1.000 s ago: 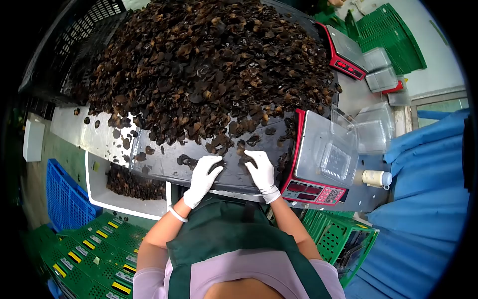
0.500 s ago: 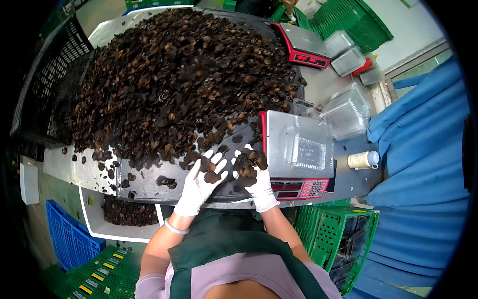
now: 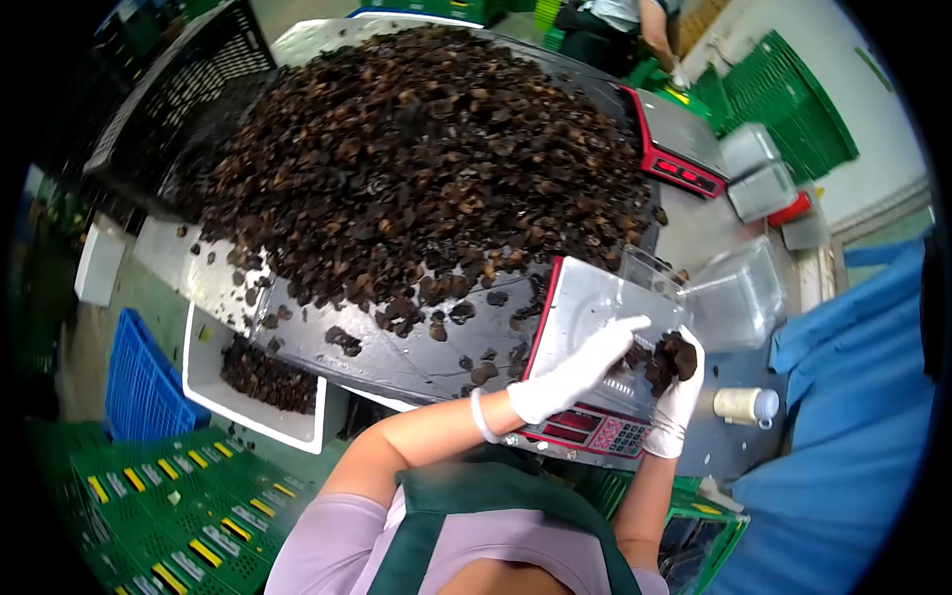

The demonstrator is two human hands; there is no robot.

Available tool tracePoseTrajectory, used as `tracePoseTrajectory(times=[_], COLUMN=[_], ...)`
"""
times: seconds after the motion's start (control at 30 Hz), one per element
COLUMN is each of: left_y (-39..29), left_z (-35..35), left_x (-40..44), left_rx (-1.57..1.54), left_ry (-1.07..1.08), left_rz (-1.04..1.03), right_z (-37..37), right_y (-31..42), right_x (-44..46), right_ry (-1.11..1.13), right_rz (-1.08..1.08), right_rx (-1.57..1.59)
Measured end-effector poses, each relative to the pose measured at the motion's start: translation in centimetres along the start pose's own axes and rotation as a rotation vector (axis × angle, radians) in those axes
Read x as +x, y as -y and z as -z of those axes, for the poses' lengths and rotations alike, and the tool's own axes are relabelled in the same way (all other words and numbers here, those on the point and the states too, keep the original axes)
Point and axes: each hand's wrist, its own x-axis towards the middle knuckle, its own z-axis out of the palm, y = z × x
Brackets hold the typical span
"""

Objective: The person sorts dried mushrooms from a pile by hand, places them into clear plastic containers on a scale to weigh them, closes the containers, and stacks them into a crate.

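Note:
My left hand (image 3: 593,363), white-gloved, reaches across the red-edged scale (image 3: 567,309) with its fingers stretched to the right. Dark brown wood ear mushrooms (image 3: 629,357) sit against the underside of its fingers. To its right, my right hand (image 3: 678,402), also gloved, curls round a clump of wood ear mushrooms (image 3: 674,359). Both hands are over the clear plastic box on the scale, which they largely cover. A large heap of wood ear mushrooms (image 3: 426,159) spreads over the table behind.
Clear plastic boxes (image 3: 739,297) lie right of the scale, near a pale bottle (image 3: 739,406). A second scale (image 3: 679,134) stands farther back, near another person (image 3: 625,25). A white bin (image 3: 203,372) with mushrooms is below the table at left; a black crate (image 3: 183,94) borders the heap.
Both hands have moved right with mushrooms, from the table's front edge to above the scale and its box. The view has shifted, and more of the other person shows at the back.

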Motion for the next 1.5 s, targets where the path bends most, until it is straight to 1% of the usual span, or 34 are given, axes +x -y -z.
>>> tracePoseTrajectory(times=[0.03, 0.1, 0.13, 0.17, 0.2, 0.23, 0.27, 0.3, 0.33, 0.37, 0.4, 0.43, 0.5, 0.53, 0.57, 0.6, 0.63, 0.67, 0.7, 0.73, 0.77, 0.83, 0.87, 0.9, 0.97, 1.0, 1.03, 1.13, 1.17, 1.23, 1.37, 1.43, 1.5], left_y=[0.8, 1.5, 1.4, 1.3, 0.7, 0.3, -1.1, -1.9, -2.6, -2.8, -2.3, -1.6, -0.6, -1.5, -0.6, -0.7, -1.2, -1.5, -2.3, -2.8, -3.3, -3.3, -3.5, -3.9, -5.4, -5.6, -6.6, -6.5, -6.5, -6.5, -6.8, -7.0, -7.1], left_z=[0.0, 1.3, 2.6, 4.3, 6.4, 8.8, 11.4, 13.7, 16.2, 18.6, 20.4, 21.6, 22.3, 21.1, 21.3, 21.0, 20.9, 21.4, 21.9, 22.8, 23.7, 26.2, 27.2, 28.0, 28.6, 29.0, 29.0, 30.4, 30.8, 31.3, 32.0, 32.3, 32.6], left_x=[-0.4, -1.8, -2.8, -3.9, -5.0, -6.2, -7.2, -8.5, -9.7, -11.1, -12.5, -13.6, -15.2, -15.7, -16.5, -17.2, -17.8, -18.4, -18.9, -19.4, -20.1, -21.9, -23.0, -23.9, -25.7, -26.4, -26.9, -27.9, -28.0, -27.9, -27.2, -26.6, -26.2], left_rx=[0.342, 0.735, 0.825, 0.881, 1.029, 1.13, 1.199, 1.22, 1.363, 1.453, 1.606, 1.756, 1.74, 1.74, 1.775, 1.763, 1.751, 1.719, 1.75, 1.767, 1.782, 1.847, 1.873, 1.9, 1.856, 1.777, 1.716, 1.642, 1.636, 1.58, 1.499, 1.452, 1.395], left_ry=[0.036, 0.025, 0.001, -0.054, -0.147, -0.281, -0.326, -0.474, -0.627, -0.733, -0.785, -0.835, -0.506, -0.33, -0.201, -0.159, -0.117, -0.16, -0.218, -0.289, -0.358, -0.409, -0.409, -0.408, -0.475, -0.528, -0.546, -0.599, -0.586, -0.627, -0.694, -0.711, -0.682], left_rz=[-0.166, -0.26, -0.303, -0.365, -0.438, -0.553, -0.597, -0.592, -0.65, -0.559, -0.472, -0.38, -0.141, -0.033, -0.084, -0.132, -0.178, -0.199, -0.208, -0.177, -0.147, -0.121, -0.085, -0.05, -0.047, -0.083, -0.119, -0.189, -0.193, -0.216, -0.224, -0.247, -0.285], right_z=[-0.5, 0.8, 1.0, 1.2, 1.3, 1.1, 0.0, -1.6, -3.8, -6.0, -8.2, -11.3, -16.6, -18.6, -21.0, -23.2, -25.5, -27.7, -29.8, -31.7, -33.4, -35.6, -35.7, -35.4, -34.0, -33.0, -31.7, -27.5, -26.3, -24.2, -21.6, -21.4, -21.7], right_y=[0.1, -0.8, -0.7, -0.8, -0.7, -0.4, 0.2, 0.9, 1.5, 1.6, 1.0, 1.1, -1.0, -2.6, -4.5, -6.5, -8.3, -10.1, -12.1, -13.8, -14.8, -17.4, -18.3, -18.7, -18.2, -17.4, -17.0, -16.4, -16.0, -15.2, -14.3, -14.3, -14.6], right_x=[-0.3, 0.0, 0.0, -0.2, -0.3, -0.3, -0.4, -0.5, -0.6, -0.7, -0.6, -0.8, -1.2, -0.6, -0.5, -0.1, 0.3, 0.7, 1.0, 1.1, 0.9, 0.1, -0.8, -2.2, -5.5, -6.9, -8.0, -10.7, -11.1, -11.6, -10.8, -10.5, -9.9], right_ry=[-0.039, -0.041, -0.097, -0.124, -0.112, -0.102, -0.097, -0.089, -0.015, 0.06, 0.131, 0.233, 0.453, 0.57, 0.607, 0.644, 0.677, 0.706, 0.749, 0.789, 0.836, 0.873, 0.922, 0.97, 0.995, 1.012, 1.025, 1.097, 1.123, 1.079, 0.888, 0.74, 0.553], right_rz=[0.125, 0.12, 0.178, 0.161, 0.214, 0.266, 0.312, 0.308, 0.34, 0.372, 0.331, 0.327, 0.331, 0.478, 0.448, 0.465, 0.431, 0.485, 0.574, 0.6, 0.566, 0.626, 0.647, 0.668, 0.668, 0.692, 0.701, 0.688, 0.672, 0.644, 0.597, 0.481, 0.438], right_rx=[-0.189, -0.391, -0.635, -0.621, -0.664, -0.707, -0.778, -0.78, -0.82, -0.859, -0.815, -0.868, -0.698, -0.832, -0.832, -0.81, -0.773, -0.785, -0.84, -0.91, -0.964, -1.183, -1.221, -1.259, -1.273, -1.308, -1.28, -1.359, -1.392, -1.402, -1.396, -1.282, -1.156])
